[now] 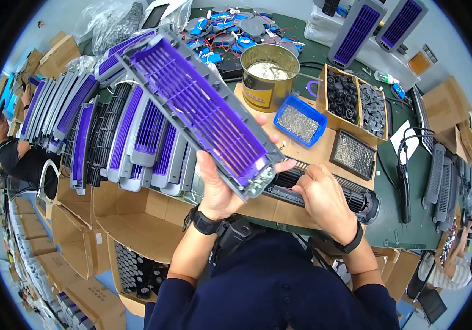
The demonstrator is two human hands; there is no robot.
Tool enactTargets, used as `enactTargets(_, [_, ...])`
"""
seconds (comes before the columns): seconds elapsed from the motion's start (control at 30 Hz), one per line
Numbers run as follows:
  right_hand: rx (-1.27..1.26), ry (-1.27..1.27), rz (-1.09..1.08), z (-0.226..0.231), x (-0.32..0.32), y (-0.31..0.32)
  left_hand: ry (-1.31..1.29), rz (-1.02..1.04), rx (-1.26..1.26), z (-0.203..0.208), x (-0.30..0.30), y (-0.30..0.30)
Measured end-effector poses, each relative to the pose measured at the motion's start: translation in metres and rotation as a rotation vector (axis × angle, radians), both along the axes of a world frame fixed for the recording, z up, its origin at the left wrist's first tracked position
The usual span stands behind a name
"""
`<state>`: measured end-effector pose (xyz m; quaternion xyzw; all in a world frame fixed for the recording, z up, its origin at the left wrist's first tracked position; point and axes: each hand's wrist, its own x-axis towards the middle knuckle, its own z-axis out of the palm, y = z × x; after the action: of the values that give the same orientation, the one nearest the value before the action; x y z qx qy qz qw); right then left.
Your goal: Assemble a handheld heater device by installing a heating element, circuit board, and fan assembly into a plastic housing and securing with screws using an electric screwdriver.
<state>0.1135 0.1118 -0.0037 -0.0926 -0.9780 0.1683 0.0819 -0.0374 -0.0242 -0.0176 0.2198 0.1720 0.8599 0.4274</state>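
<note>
From the head camera, your left hand (220, 184) is closed around the near end of a long grey panel with a purple grille (200, 107), palm under it and thumb curled up at its edge. You hold the panel tilted, its far end lifted up and away toward the upper left, above the stack of matching grey and purple panels (109, 129) leaning in a row on your left.

Your right hand (324, 198) rests on a black cylindrical fan roller (324, 190) that lies across the brown work board (307, 154) just in front of you. The fingers are bent over the roller's left part; you cannot tell from here whether they grip it or only press on it. The fingertips reach toward the panel's near corner, close beside your left thumb.

Behind the roller sit a blue tray of small screws (300, 122), a gold-coloured tin (269, 74), a black tray of screws (353, 154) and a cardboard box of black round parts (351, 99). A black power screwdriver (403, 184) lies on the green table (406, 220) to your right. Open cardboard boxes (137, 214) stand below the table edge on your left. Other people sit at the far left and lower right edges.
</note>
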Motion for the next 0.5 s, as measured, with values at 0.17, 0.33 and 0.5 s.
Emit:
enactTargets(0.17, [0.104,0.013,0.043,0.015,-0.001,-0.003,0.185,0.039,-0.164,-0.010,0.008,0.015])
enactTargets(0.33, [-0.254,0.092,-0.017,0.025,-0.001,-0.009,0.325,0.089,-0.258,-0.025,0.004,0.024])
enactTargets(0.5, [-0.407,0.423,0.017,0.017,-0.022,-0.011,0.171,0.085,-0.226,-0.018,0.005,0.025])
